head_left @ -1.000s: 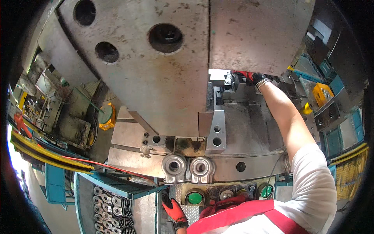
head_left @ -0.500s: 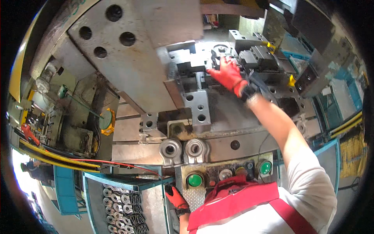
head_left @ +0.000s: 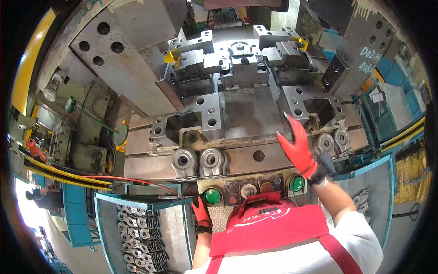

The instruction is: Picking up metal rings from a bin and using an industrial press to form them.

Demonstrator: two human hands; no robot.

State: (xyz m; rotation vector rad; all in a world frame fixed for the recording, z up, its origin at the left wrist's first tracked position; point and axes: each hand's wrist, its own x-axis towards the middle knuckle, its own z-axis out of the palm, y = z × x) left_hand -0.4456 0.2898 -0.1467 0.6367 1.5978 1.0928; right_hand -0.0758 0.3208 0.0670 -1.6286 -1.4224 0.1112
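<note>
We are facing a steel die set [head_left: 246, 75] between left and right upright blocks [head_left: 358, 48], with a pair of ring-ended parts [head_left: 326, 151] sitting on the front ledge [head_left: 244, 160], just right of our nearer right hand [head_left: 299, 148], long axes running roughly toward us. We are holding our hands well apart: the right is hovering empty, fingers spread, while the left hand [head_left: 200, 213] is hanging beside a green button [head_left: 212, 196], its grip unclear. We are observing green writing [head_left: 89, 8] at upper left, white writing [head_left: 368, 59] on the right block.

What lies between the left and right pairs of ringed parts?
In the head view, a metal ledge with one round hole spans from left pair to right pair; the right hand hides some ledge.
</note>
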